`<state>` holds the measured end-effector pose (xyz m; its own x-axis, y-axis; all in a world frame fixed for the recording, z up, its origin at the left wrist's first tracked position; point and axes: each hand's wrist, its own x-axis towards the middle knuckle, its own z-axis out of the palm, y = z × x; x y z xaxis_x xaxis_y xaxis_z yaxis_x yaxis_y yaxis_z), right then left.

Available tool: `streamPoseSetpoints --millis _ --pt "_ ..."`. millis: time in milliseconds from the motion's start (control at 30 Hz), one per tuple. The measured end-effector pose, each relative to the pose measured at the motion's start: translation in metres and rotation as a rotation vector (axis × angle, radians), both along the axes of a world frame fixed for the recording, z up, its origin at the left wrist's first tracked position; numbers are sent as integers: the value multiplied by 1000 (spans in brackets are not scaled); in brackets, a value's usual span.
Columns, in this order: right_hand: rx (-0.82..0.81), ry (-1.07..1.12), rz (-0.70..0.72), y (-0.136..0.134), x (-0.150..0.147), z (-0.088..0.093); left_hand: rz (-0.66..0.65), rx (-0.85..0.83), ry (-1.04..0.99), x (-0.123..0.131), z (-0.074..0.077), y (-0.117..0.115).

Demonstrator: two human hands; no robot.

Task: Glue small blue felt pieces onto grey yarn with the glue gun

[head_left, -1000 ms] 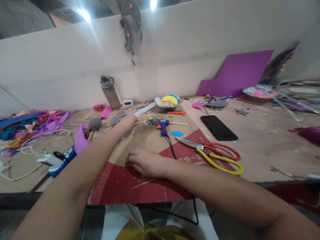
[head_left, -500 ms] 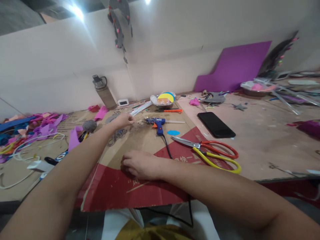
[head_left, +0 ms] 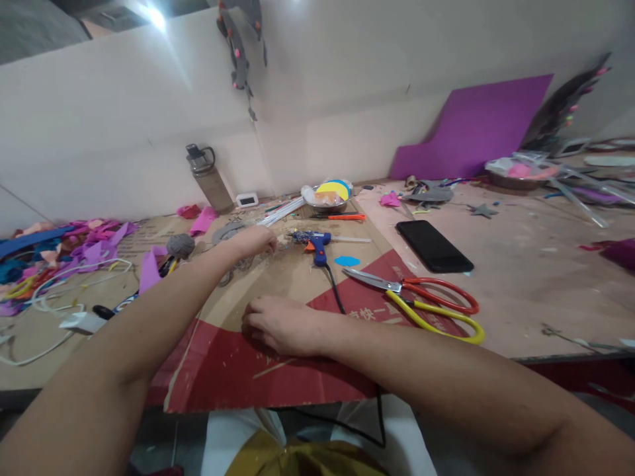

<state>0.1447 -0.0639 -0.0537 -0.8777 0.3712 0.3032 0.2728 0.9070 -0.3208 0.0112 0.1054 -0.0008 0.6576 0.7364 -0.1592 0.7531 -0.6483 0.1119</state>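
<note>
My left hand [head_left: 260, 240] reaches forward over the cardboard [head_left: 268, 285], its fingers bent downward and pressed together beside grey stringy scraps [head_left: 243, 262]. Whatever is between its fingertips is too small or hidden to make out. Nearer to me, my right hand [head_left: 278, 324] rests on the cardboard's red-printed part, fingers curled under so the tips do not show. A blue hot glue gun [head_left: 320, 246] lies just right of my left hand, with a glue stick out of its back. Beside it are a blue paper cloud shape [head_left: 346, 261] and scissors [head_left: 397, 287] with red and yellow handles.
A black phone [head_left: 434, 246] lies right of the scissors. Behind stand a bottle [head_left: 212, 182] and a bowl [head_left: 327, 206] holding yellow and blue pieces. Felt scraps [head_left: 94, 248], a grey yarn ball [head_left: 180, 246] and a white cable [head_left: 44, 301] are at left. A purple sheet [head_left: 476, 129] leans on the wall.
My left hand has moved slightly right, and its fingers now bend further down. My right hand stays in place on the cardboard. The view has shifted a little.
</note>
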Motion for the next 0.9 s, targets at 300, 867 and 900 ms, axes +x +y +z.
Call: streamPoseSetpoints --millis 300,867,900 --pt "-78 7 6 -5 7 6 1 -25 219 25 3 -4" --pt "-498 661 -400 41 29 5 125 -323 -468 -36 12 -136" --pt "-498 646 -400 41 29 4 84 -327 -424 -36 12 -141"
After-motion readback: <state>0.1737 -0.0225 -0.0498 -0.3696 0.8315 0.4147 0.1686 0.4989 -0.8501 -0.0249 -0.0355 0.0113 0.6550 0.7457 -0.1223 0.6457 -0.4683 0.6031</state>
